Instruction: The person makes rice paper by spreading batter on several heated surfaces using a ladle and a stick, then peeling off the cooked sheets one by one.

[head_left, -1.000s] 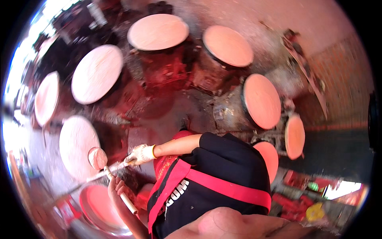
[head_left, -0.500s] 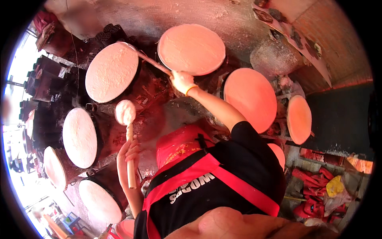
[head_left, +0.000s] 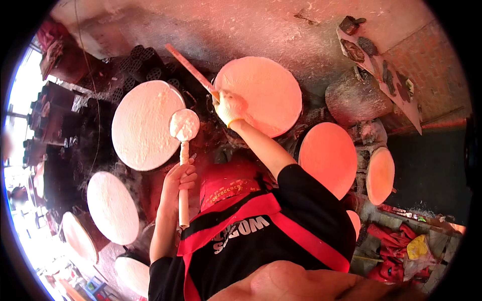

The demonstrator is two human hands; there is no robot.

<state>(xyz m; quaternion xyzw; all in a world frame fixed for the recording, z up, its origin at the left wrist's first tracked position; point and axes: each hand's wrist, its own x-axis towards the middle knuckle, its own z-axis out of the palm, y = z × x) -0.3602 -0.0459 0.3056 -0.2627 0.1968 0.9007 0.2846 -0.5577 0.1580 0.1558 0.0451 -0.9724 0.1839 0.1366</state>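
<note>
My left hand (head_left: 179,176) is closed round the long pale handle of a ladle (head_left: 184,125). Pale batter coats the ladle's round bowl, which is by the right edge of a large round griddle (head_left: 144,125) covered with a pale layer. A white glove covers my right hand (head_left: 230,106), which is wrapped round a long flat stick (head_left: 191,67). The stick slants up and left, its far end in front of the wall. Behind the gloved hand is another large griddle (head_left: 266,95) with a smooth pale layer; whether hand and griddle touch, I cannot tell.
More round, pale-covered griddles curve around me, such as one on the left (head_left: 113,208) and one on the right (head_left: 329,160). Dark perforated coal briquettes (head_left: 135,65) are stacked at the back left. Red cloth (head_left: 391,251) lies at the lower right.
The stick has swung steeper, its far end leaving the left griddle's rim. The ladle has moved right and up relative to that griddle. The whole scene has shifted downward in view.
</note>
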